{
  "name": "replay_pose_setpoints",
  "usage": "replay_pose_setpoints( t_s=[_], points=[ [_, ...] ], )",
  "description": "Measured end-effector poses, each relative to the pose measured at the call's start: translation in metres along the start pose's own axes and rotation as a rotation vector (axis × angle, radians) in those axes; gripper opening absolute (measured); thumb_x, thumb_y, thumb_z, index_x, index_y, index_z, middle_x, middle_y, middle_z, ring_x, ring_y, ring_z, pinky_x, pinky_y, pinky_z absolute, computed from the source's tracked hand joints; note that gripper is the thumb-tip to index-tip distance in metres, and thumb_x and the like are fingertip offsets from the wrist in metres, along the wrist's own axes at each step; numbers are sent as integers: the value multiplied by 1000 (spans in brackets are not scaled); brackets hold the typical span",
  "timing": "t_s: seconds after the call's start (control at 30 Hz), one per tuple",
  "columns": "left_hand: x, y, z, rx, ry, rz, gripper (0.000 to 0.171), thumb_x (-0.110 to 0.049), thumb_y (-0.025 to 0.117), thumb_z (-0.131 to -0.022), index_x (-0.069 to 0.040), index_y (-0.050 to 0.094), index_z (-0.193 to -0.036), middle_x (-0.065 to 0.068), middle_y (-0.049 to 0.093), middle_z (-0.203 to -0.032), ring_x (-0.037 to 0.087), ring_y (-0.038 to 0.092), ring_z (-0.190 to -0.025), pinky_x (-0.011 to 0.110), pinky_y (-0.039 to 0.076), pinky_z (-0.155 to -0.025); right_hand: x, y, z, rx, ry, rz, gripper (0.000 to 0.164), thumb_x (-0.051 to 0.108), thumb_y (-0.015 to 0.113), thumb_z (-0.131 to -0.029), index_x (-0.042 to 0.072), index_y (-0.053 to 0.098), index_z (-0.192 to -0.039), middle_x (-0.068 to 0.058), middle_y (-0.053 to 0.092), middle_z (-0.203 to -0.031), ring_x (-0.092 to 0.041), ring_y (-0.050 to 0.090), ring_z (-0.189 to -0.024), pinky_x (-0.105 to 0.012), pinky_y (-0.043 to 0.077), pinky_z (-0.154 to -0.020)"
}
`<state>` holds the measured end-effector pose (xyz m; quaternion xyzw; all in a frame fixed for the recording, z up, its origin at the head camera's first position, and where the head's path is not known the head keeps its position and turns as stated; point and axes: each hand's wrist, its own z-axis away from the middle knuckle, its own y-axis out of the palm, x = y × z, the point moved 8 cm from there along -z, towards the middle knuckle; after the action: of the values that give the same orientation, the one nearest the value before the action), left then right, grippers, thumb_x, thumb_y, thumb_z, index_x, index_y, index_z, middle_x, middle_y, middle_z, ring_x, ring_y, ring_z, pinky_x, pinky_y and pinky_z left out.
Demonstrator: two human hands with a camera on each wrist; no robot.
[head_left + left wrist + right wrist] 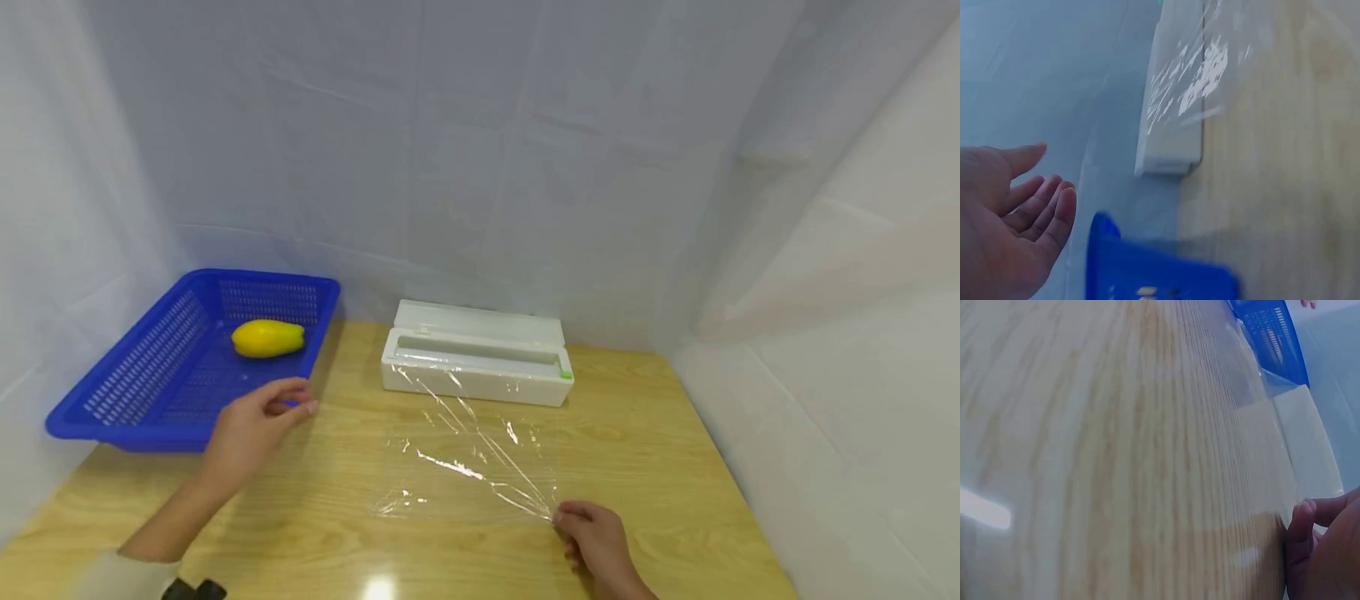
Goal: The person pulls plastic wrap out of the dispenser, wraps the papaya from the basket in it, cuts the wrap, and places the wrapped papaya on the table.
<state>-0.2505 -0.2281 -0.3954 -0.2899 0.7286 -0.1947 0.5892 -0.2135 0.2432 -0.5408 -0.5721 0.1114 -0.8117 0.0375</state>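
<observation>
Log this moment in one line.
right hand: pinches film | left hand: empty, near basket | fruit: in basket | box: lid open

The bench point(645, 450) has a glossy, yellowish wood-grain top. Behind the bench hangs a greyish, lightly creased backdrop point(465, 167); a whitish left sheet point(45, 217) and right sheet point(840, 358) flank the bench. A bright reflection point(379, 587) gleams on the bench's near side.

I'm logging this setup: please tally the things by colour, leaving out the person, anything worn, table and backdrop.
Blue: 1, rectangular slatted plastic basket
Yellow: 1, smooth oblong fruit
White: 1, long box with open lid
Clear: 1, shiny plastic film sheet
Total: 4
</observation>
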Motion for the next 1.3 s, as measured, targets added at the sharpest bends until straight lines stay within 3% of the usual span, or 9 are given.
replay_pose_setpoints(
  t_s=[0.17, 0.3, 0.4, 0.43, 0.53, 0.7, 1.0, 1.3],
  points=[
    [4, -29, -38, -6, 60, 10, 55, -43, 67, -97, -8, 59, -138, 15, 67, -126, -11, 55, -94, 9, 48, -74, 0, -3, 0, 8, 11, 11, 38, 11, 72, -91, -9, 62, -121, -3, 66, -77, -10, 53, -56, -21, 44, -44],
    [10, -46, -67, 13, 71, 3, 59, -44, 66, -97, -7, 56, -141, 20, 61, -135, 16, 64, -110, 16, 49, -81, -2, -3, -1, 27, 8, 21, 40, 13, 71, -92, -9, 61, -124, -4, 69, -83, -10, 54, -58, -20, 45, -45],
    [12, -56, -87, 41, 89, -27, 63, -44, 65, -97, -5, 52, -144, 24, 55, -140, 43, 53, -126, 38, 51, -95, -3, -2, -1, 42, -8, 12, 41, 12, 71, -92, -10, 60, -124, -4, 67, -81, -10, 53, -57, -19, 45, -45],
    [14, -59, -93, 49, 93, -42, 64, -46, 65, -97, -4, 51, -144, 24, 54, -141, 43, 52, -127, 39, 51, -96, -3, -2, -1, 43, -11, 8, 41, 12, 71, -92, -11, 60, -124, -3, 66, -80, -10, 53, -57, -19, 45, -45],
    [18, -65, -113, 80, 85, -72, 70, -51, 64, -96, -4, 50, -145, 26, 50, -144, 45, 48, -130, 63, 42, -102, -5, -3, -2, 40, -8, 0, 40, 11, 70, -92, -12, 60, -124, -3, 64, -78, -11, 52, -56, -20, 45, -45],
    [27, -74, -141, 89, 50, -76, 77, -58, 62, -94, -3, 48, -147, 28, 46, -148, 47, 44, -133, 66, 38, -106, -5, -3, -1, 45, -5, 4, 41, 11, 69, -93, -12, 58, -126, -4, 66, -82, -10, 52, -57, -19, 45, -45],
    [69, -87, -168, 41, -10, -20, 82, -59, 59, -95, -3, 41, -152, 28, 44, -149, 43, 43, -133, 55, 43, -97, -4, -2, 0, 48, -5, 5, 43, 15, 72, -92, -9, 60, -126, -3, 65, -82, -9, 53, -57, -19, 47, -46],
    [107, -72, -181, 178, -78, -61, 104, -68, 60, -89, 2, 24, -157, 36, 31, -154, 55, 31, -139, 71, 31, -108, -5, -2, 4, 56, -22, 10, 42, 14, 72, -91, -9, 61, -124, -3, 67, -82, -9, 51, -55, -20, 45, -45]
  ],
)
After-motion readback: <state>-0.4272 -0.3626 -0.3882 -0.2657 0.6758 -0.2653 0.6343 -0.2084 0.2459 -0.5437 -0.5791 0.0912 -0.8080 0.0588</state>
